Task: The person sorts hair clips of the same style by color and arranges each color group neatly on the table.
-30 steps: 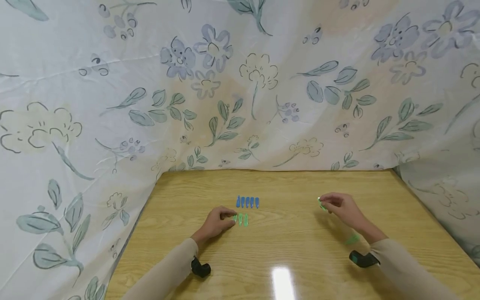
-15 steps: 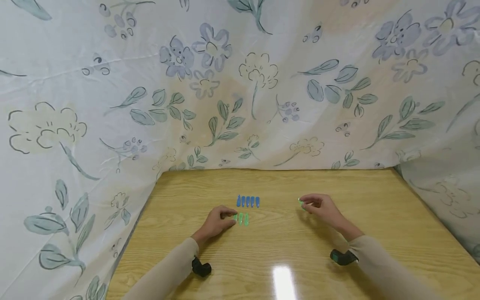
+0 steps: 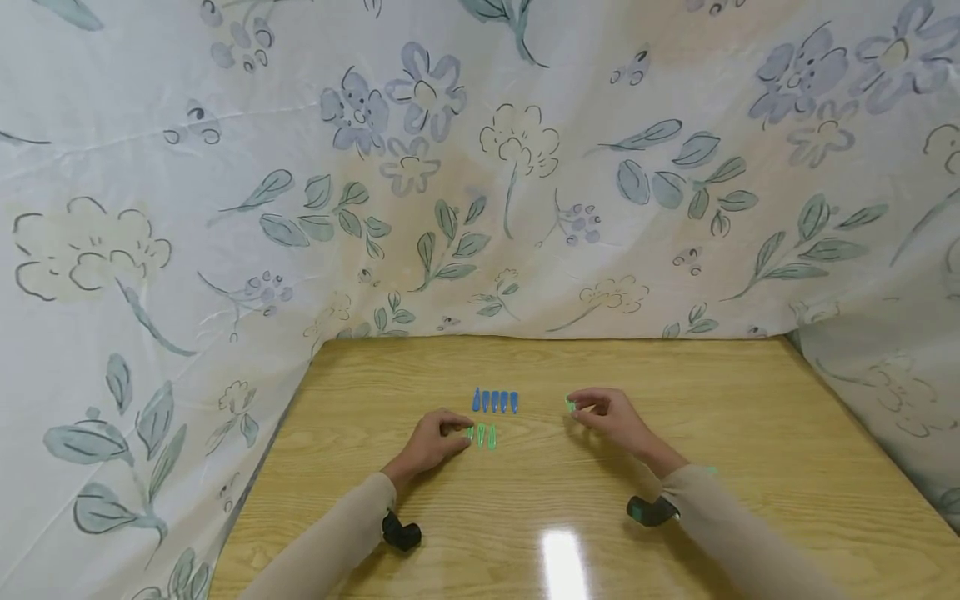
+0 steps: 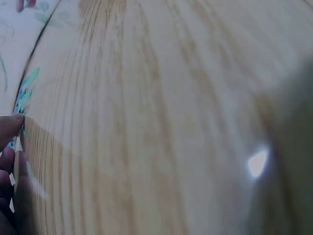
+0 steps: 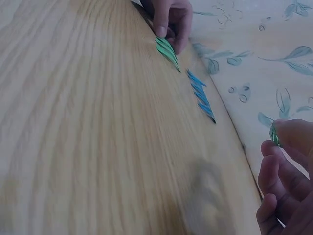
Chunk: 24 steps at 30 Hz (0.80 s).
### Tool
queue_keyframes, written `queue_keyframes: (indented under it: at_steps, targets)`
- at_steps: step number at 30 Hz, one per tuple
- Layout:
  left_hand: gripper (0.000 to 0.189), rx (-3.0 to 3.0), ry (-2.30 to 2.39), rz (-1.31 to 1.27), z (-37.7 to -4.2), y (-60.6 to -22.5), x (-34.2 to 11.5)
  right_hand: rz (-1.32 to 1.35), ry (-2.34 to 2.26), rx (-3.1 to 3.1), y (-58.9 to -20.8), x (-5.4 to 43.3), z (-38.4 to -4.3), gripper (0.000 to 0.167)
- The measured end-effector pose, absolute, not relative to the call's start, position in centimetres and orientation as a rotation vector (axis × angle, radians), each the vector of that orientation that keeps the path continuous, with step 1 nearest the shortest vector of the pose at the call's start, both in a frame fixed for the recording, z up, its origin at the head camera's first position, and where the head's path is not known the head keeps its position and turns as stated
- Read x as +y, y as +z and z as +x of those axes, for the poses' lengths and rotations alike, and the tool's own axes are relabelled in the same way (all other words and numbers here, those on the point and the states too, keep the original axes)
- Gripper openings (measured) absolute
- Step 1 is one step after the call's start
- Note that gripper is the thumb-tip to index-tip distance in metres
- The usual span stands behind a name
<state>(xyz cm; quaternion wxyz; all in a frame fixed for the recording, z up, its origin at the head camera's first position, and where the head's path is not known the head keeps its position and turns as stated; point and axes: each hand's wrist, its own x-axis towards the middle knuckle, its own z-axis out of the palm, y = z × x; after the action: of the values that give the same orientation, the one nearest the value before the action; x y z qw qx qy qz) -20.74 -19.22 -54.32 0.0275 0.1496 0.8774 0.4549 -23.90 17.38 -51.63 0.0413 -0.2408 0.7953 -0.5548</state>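
Note:
Several blue hair clips [image 3: 495, 402] lie side by side in a row on the wooden table. Nearer to me is a shorter row of green hair clips [image 3: 482, 435]. My left hand [image 3: 433, 442] rests at the left end of the green row, thumb and forefinger at the two ends of the leftmost clip. My right hand [image 3: 611, 417], to the right of both rows, pinches another green hair clip [image 5: 274, 134] between thumb and forefinger above the table. Only the fingertips of the left hand show in the left wrist view, at its left edge.
A bit of green [image 3: 711, 470] shows on the table beside my right sleeve, mostly hidden by it. Floral cloth [image 3: 525, 208] hangs along the table's back and sides. Light glares off the table [image 3: 564, 567] near the front.
My right hand has moved left toward the rows, carrying the green hair clip. My left hand has stayed at the green row. The green patch on the right is now mostly behind the sleeve.

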Motion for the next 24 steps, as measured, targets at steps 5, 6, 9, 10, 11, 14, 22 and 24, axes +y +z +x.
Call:
queue_keyframes:
  at_steps: [5,6,9,10,11,14,22,24]
  targets:
    - [0.026,2.705,1.397,0.468,-20.7,-54.3,-19.3,-0.747,-1.687,2.456,-52.0,15.7,-23.7,0.029]
    - [0.026,2.703,1.396,0.470,-20.6,-54.3,-19.3,-0.753,-1.690,2.457,-52.1,15.3,-23.7,0.028]
    - [0.027,2.699,1.396,0.472,-20.6,-54.2,-19.4,-0.764,-1.693,2.458,-52.5,14.2,-23.7,0.027]
    - [0.027,2.699,1.393,0.470,-20.6,-54.2,-19.4,-0.767,-1.687,2.459,-52.7,13.9,-23.7,0.027]
    - [0.027,2.699,1.391,0.467,-20.5,-54.2,-19.5,-0.753,-1.686,2.454,-52.8,13.5,-23.6,0.027]
    - [0.027,2.697,1.386,0.461,-20.5,-54.2,-19.6,-0.734,-1.671,2.448,-53.0,12.3,-23.5,0.027]
    - [0.027,2.679,1.394,0.472,-20.3,-54.3,-19.8,-0.713,-1.604,2.447,-53.4,9.3,-22.5,0.027]
    - [0.027,2.675,1.400,0.479,-20.2,-54.2,-19.8,-0.718,-1.604,2.437,-53.4,8.5,-22.2,0.028]
